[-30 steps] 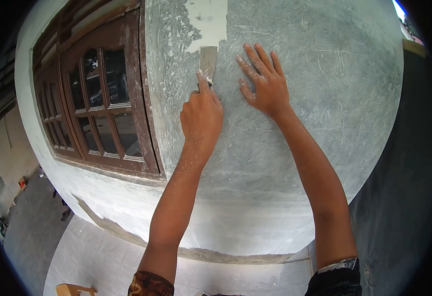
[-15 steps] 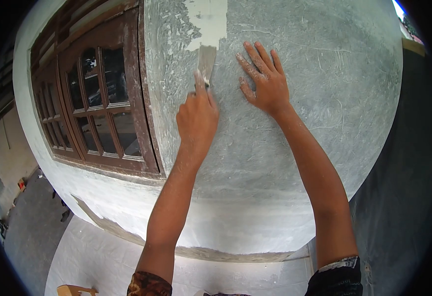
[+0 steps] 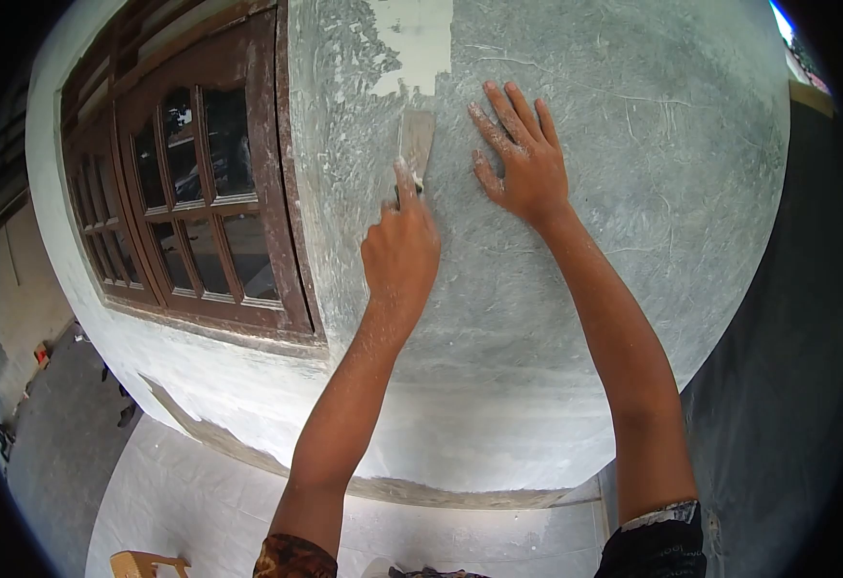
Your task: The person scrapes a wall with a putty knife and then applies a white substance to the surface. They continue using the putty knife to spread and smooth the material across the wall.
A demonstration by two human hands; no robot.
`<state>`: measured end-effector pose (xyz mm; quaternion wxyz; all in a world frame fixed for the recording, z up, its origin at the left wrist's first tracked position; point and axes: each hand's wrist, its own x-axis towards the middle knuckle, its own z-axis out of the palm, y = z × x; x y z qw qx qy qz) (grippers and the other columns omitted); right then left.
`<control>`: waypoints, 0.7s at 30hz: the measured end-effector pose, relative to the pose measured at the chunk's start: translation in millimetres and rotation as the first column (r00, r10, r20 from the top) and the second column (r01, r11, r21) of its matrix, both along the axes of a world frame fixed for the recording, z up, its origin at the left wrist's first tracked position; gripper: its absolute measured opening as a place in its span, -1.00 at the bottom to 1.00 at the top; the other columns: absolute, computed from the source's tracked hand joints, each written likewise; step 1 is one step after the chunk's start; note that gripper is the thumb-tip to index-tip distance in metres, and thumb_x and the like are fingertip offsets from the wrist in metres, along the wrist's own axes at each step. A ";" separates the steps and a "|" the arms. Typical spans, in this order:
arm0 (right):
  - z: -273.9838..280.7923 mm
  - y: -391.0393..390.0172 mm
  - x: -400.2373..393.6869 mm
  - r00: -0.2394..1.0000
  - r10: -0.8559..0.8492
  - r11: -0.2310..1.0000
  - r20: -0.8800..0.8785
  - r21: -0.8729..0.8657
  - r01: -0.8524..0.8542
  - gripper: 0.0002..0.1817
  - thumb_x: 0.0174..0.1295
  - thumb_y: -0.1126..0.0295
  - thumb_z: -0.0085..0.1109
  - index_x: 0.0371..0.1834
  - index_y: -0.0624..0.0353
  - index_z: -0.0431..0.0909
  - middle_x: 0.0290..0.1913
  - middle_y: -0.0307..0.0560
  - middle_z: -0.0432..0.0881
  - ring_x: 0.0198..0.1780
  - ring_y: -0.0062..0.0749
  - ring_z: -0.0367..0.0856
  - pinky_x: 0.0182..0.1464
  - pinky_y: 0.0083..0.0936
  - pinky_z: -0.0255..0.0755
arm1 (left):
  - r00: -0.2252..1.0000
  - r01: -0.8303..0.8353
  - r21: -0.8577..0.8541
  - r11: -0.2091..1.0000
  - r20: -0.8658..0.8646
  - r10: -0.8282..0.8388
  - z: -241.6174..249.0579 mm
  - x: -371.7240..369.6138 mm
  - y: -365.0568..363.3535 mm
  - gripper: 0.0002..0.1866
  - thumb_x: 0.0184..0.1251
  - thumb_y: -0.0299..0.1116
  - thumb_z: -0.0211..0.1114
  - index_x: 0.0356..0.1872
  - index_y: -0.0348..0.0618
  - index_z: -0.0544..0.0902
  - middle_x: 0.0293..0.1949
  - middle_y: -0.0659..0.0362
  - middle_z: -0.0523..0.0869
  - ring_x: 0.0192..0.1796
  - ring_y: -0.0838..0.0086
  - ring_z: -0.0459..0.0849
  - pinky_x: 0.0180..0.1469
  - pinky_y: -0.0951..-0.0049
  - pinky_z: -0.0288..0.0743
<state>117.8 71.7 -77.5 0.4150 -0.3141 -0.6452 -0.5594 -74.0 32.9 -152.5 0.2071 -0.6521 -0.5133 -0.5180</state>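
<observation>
My left hand [image 3: 401,249] is closed round the handle of a putty knife [image 3: 418,144], index finger stretched along it towards the blade. The broad metal blade points up and lies against or very close to the grey wall [image 3: 595,289], just below a pale cream patch [image 3: 420,48] with ragged edges. Most of the handle is hidden in my fist. To the right, my right hand [image 3: 529,169] rests on the wall with its fingers spread, holding nothing. White dust covers its fingers and thumb.
A brown wooden window [image 3: 195,183] with glass panes is set in the wall at left. Light sheeting [image 3: 200,501] covers the floor below, with a wooden stool-like piece [image 3: 147,564] at lower left. A dark surface [image 3: 788,337] borders the wall at right.
The putty knife in my left hand has moved down and slightly right, leaving a gap below the cream patch. My right hand stays in place on the wall.
</observation>
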 end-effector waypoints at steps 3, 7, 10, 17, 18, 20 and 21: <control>-0.2 -0.9 0.3 1.000 -0.022 1.000 0.001 -0.011 0.022 -0.40 0.27 0.17 0.32 0.44 -0.14 0.61 0.66 -0.21 0.34 0.70 -0.25 0.18 0.70 -0.01 -0.01 | 0.999 0.036 0.026 0.999 0.014 -0.036 4.3 -0.4 3.8 -0.39 0.59 -0.31 0.21 0.56 -0.33 0.35 -0.39 -0.11 0.77 -0.42 0.07 0.81 -0.43 0.10 0.66; -0.5 -1.6 -1.2 1.000 -0.022 1.000 -0.001 -0.016 0.022 -0.38 0.27 0.17 0.32 0.46 -0.13 0.59 0.66 -0.20 0.33 0.71 -0.24 0.16 0.70 -0.01 -0.02 | 0.999 0.039 0.039 0.998 0.011 -0.039 29.7 -0.9 6.4 -0.38 0.60 -0.29 0.20 0.57 -0.34 0.33 -0.38 -0.14 0.78 -0.41 0.05 0.82 -0.44 0.11 0.66; -5.3 -2.3 -4.3 0.999 -0.047 0.998 -0.028 -0.032 0.046 -0.38 0.27 0.18 0.32 0.47 -0.13 0.58 0.67 -0.20 0.31 0.71 -0.22 0.14 0.70 0.00 -0.04 | 0.998 0.053 0.014 0.998 0.019 -0.054 16.8 -1.8 -1.8 -0.39 0.60 -0.29 0.19 0.57 -0.34 0.34 -0.36 -0.15 0.79 -0.37 0.02 0.84 -0.40 0.09 0.68; -9.3 -2.1 -10.7 0.996 -0.056 0.998 -0.065 -0.036 0.054 -0.36 0.26 0.17 0.29 0.48 -0.13 0.57 0.68 -0.18 0.30 0.72 -0.19 0.13 0.70 0.02 -0.06 | 0.993 0.117 -0.050 0.992 -0.007 -0.117 27.4 -3.3 -1.9 -0.33 0.58 -0.33 0.18 0.60 -0.36 0.25 -0.30 -0.20 0.79 -0.32 -0.05 0.85 -0.37 0.05 0.70; -9.2 -2.7 -11.4 0.995 -0.063 0.997 -0.078 -0.040 0.060 -0.36 0.27 0.16 0.28 0.48 -0.13 0.57 0.68 -0.17 0.30 0.72 -0.18 0.12 0.70 0.02 -0.08 | 0.993 0.119 -0.042 0.992 -0.011 -0.120 33.4 -3.4 -1.5 -0.32 0.57 -0.33 0.18 0.61 -0.37 0.22 -0.29 -0.21 0.80 -0.31 -0.06 0.85 -0.37 0.04 0.70; -13.3 -2.5 -15.4 0.992 -0.070 0.997 -0.101 -0.042 0.066 -0.36 0.27 0.16 0.27 0.49 -0.13 0.56 0.68 -0.17 0.28 0.72 -0.16 0.10 0.71 0.03 -0.09 | 0.989 0.151 -0.050 0.987 -0.005 -0.151 31.3 -6.1 -2.2 -0.32 0.57 -0.34 0.17 0.61 -0.37 0.21 -0.28 -0.22 0.80 -0.30 -0.07 0.85 -0.35 0.03 0.71; -15.5 -2.0 -17.7 0.990 -0.068 0.997 -0.121 -0.042 0.064 -0.36 0.27 0.15 0.27 0.49 -0.13 0.56 0.69 -0.16 0.27 0.73 -0.15 0.09 0.71 0.03 -0.11 | 0.985 0.173 -0.057 0.983 0.006 -0.173 29.5 -7.3 -3.0 -0.32 0.57 -0.35 0.17 0.61 -0.37 0.21 -0.27 -0.22 0.80 -0.28 -0.08 0.85 -0.33 0.02 0.71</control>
